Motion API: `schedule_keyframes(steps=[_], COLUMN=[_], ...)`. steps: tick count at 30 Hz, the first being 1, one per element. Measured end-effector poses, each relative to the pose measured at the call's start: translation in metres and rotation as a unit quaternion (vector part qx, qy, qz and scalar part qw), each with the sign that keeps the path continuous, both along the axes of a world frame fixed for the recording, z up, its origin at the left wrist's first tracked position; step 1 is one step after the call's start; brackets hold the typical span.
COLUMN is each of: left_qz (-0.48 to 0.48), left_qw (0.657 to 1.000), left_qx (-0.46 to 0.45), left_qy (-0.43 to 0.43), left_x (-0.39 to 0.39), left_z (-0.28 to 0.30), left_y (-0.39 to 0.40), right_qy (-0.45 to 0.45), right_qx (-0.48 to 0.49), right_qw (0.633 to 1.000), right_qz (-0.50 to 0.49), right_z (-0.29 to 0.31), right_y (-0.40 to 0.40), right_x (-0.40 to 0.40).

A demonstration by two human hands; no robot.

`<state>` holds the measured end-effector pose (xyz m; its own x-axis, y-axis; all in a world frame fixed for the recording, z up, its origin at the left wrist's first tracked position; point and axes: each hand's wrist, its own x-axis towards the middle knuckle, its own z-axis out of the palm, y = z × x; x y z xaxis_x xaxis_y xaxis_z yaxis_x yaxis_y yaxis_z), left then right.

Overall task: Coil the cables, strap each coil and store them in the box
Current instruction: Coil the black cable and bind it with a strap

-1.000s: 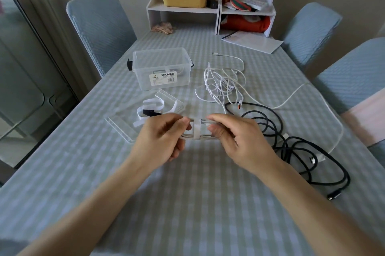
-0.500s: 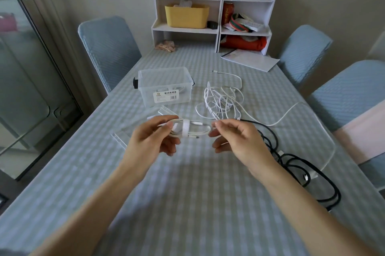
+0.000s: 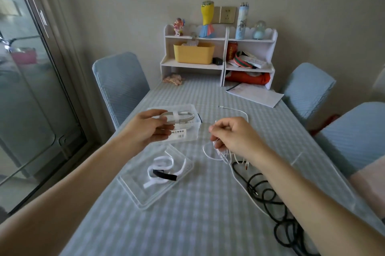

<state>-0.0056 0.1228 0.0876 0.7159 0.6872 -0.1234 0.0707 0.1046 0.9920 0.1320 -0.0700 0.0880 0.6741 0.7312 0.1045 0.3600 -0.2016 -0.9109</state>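
The strapped coil (image 3: 177, 119) is pinched by the left hand (image 3: 149, 128) right above the open box (image 3: 187, 137); loose white cable (image 3: 216, 153) is gripped by the right hand (image 3: 233, 136); the coil could be dropped outside, or the tangle dragged along.

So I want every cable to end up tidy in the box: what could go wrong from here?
1. The left hand pinches only one end of the strapped coil above the clear box; dropped carelessly, it may catch the rim or miss the box.
2. The right hand grips the loose white cable, which lies against the black cable; pulling could drag both into a knot.
3. The spare straps lie in the lid near the left forearm, which could knock them.
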Motion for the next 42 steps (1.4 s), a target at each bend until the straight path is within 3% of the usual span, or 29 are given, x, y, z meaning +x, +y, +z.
schedule_keyframes(steps=[8, 12, 16, 19, 26, 36, 42], left_qz=[0.037, -0.02, -0.006, -0.056, -0.128, -0.234, -0.246], left_qw=[0.975, 0.89, 0.873, 0.866, 0.884, 0.81, 0.771], left_qx=[0.166, 0.352, 0.43, 0.456, 0.441, 0.537, 0.587], left_qy=[0.143, 0.288, 0.229, 0.199, 0.083, 0.018, 0.03], left_x=[0.056, 0.062, 0.06, 0.051, 0.016, 0.042, 0.054], left_z=[-0.004, -0.006, 0.001, 0.005, -0.007, -0.068, -0.099], left_y=[0.063, 0.073, 0.06, 0.036, -0.055, -0.167, -0.188], right_qy=[-0.035, -0.052, -0.076, -0.112, -0.125, -0.201, -0.261], right_qx=[-0.034, -0.043, -0.048, -0.05, -0.04, -0.057, -0.073], right_qw=[0.999, 0.998, 0.996, 0.992, 0.99, 0.973, 0.958], right_qz=[-0.013, -0.014, -0.009, -0.026, -0.056, -0.097, -0.097], right_z=[-0.003, -0.01, -0.019, -0.023, -0.028, -0.073, -0.106], right_y=[0.03, 0.024, 0.006, -0.011, -0.083, -0.176, -0.206], right_x=[0.016, 0.02, 0.028, 0.03, 0.014, -0.023, -0.032])
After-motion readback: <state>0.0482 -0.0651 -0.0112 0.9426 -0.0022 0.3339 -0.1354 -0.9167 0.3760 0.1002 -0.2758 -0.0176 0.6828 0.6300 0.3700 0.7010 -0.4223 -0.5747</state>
